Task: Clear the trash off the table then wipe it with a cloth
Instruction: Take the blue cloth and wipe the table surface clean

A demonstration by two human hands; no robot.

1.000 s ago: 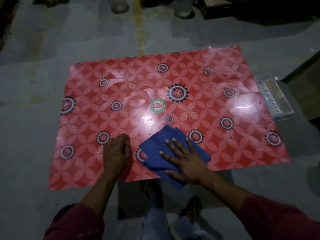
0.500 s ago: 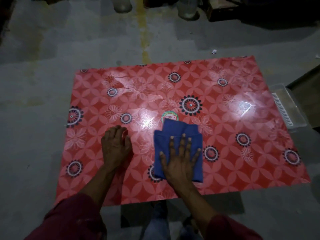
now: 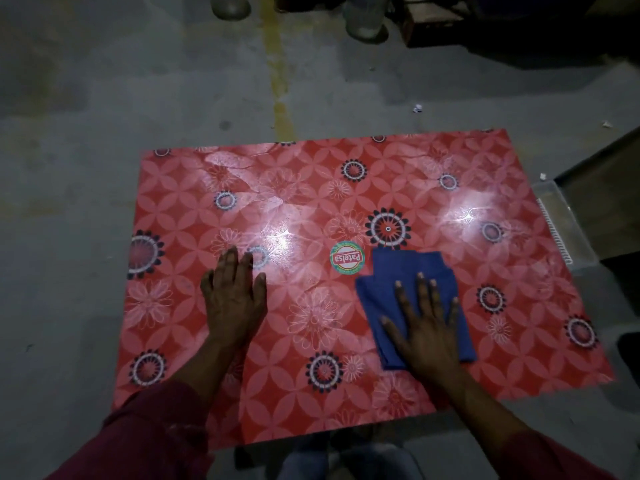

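Note:
A low table point(image 3: 346, 188) with a glossy red flower-patterned top fills the middle of the view. A folded blue cloth point(image 3: 394, 278) lies on it, right of centre. My right hand point(image 3: 426, 323) presses flat on the cloth with fingers spread and straight. My left hand point(image 3: 235, 296) rests flat on the bare tabletop to the left, fingers straight. A round green and red sticker point(image 3: 347, 261) sits on the table just left of the cloth's far corner.
A clear plastic tray point(image 3: 568, 230) stands on the floor off the table's right edge, beside a dark cabinet point(image 3: 609, 174). Small white scraps point(image 3: 418, 108) lie on the grey floor beyond the table. Jars point(image 3: 363, 15) and boxes stand at the far wall.
My right hand has slid the cloth to the right and away from me, past the sticker. My left hand stays flat on the table.

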